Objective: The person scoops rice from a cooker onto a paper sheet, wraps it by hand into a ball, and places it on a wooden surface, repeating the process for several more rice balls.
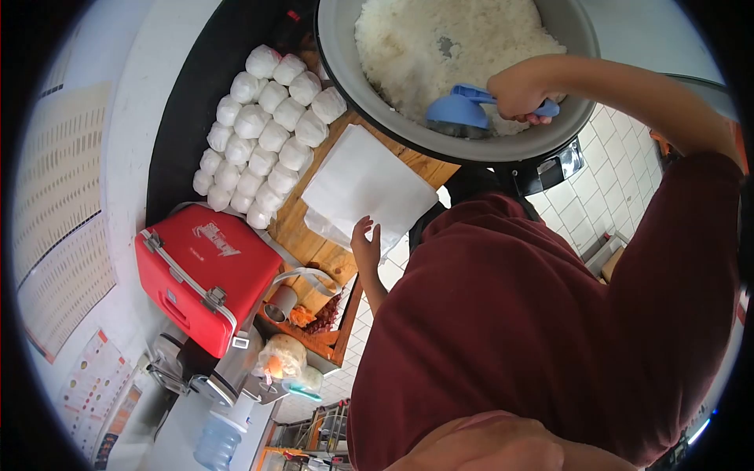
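Observation:
My right hand (521, 91) is wrapped round the handle of a blue scoop (459, 111). The scoop's bowl rests low among the white cooked rice (471, 39), close to the near wall of a big round grey pot (580, 47). My left hand (366, 242) is at the lower edge of a stack of white paper sheets (369, 177), its fingers apart and nothing held in them. The sheets lie on a wooden table (323, 250) beside the pot.
Several white wrapped bundles (263, 133) are piled in rows left of the paper. Beyond them stands a red cooler box (206, 267) with a grey strap. A metal cup (280, 303) and a plastic bag (283, 357) are near the table's end. White floor tiles (609, 149) show below.

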`<state>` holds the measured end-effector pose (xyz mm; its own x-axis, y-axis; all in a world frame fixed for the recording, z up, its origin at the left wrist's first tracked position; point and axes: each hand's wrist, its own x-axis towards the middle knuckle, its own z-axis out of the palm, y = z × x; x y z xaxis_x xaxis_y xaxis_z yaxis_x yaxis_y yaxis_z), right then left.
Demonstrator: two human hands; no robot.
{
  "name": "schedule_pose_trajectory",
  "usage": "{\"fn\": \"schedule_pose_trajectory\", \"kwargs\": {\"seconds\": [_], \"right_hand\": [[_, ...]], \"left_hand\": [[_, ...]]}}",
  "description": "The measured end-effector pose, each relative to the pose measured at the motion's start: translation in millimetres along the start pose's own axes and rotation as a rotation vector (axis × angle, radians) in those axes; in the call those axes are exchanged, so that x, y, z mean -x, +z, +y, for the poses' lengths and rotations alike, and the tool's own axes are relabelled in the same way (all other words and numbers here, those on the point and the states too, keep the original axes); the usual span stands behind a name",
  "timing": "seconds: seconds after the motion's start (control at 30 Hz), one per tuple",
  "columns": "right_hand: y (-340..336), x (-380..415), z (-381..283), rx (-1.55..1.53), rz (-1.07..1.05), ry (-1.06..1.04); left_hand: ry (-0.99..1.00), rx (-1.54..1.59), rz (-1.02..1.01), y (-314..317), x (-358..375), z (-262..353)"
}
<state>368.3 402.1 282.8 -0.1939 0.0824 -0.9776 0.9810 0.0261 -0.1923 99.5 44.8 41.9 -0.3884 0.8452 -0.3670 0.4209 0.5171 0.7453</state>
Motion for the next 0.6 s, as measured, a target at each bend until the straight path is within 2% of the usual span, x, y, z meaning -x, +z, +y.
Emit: {"fn": "schedule_pose_trajectory", "kwargs": {"seconds": [0.07, 0.13, 0.23, 0.33, 0.47, 0.53, 0.6], "right_hand": [[-0.6, -12.5, 5.9, -0.079, -0.072, -0.007], [-2.1, -17.3, 0.2, 0.039, -0.101, -0.028], [-6.9, -2.8, -1.2, 0.013, -0.143, 0.010], [-14.1, 43.9, 0.9, 0.126, -0.071, 0.007], [-6.5, 18.7, -6.0, 0.115, -0.087, 0.050], [-5.1, -9.3, -4.7, -0.141, -0.142, -0.029], [-8.2, 0.7, -0.7, -0.106, -0.128, -0.017]], "left_hand": [[0.006, 0.004, -0.002, 1.4, 2.6, -4.5], [0.012, -0.013, -0.019, 4.9, -1.1, -7.3], [0.066, -0.033, -0.027, 6.0, -7.2, -8.4], [-0.009, 0.026, 0.003, 9.1, -14.0, -13.8], [0.035, -0.017, -0.038, 12.0, -23.6, -10.3], [0.029, 0.010, -0.031, 10.5, -28.1, -5.8], [0.014, 0.036, -0.017, 9.9, -28.6, -5.9]]}}
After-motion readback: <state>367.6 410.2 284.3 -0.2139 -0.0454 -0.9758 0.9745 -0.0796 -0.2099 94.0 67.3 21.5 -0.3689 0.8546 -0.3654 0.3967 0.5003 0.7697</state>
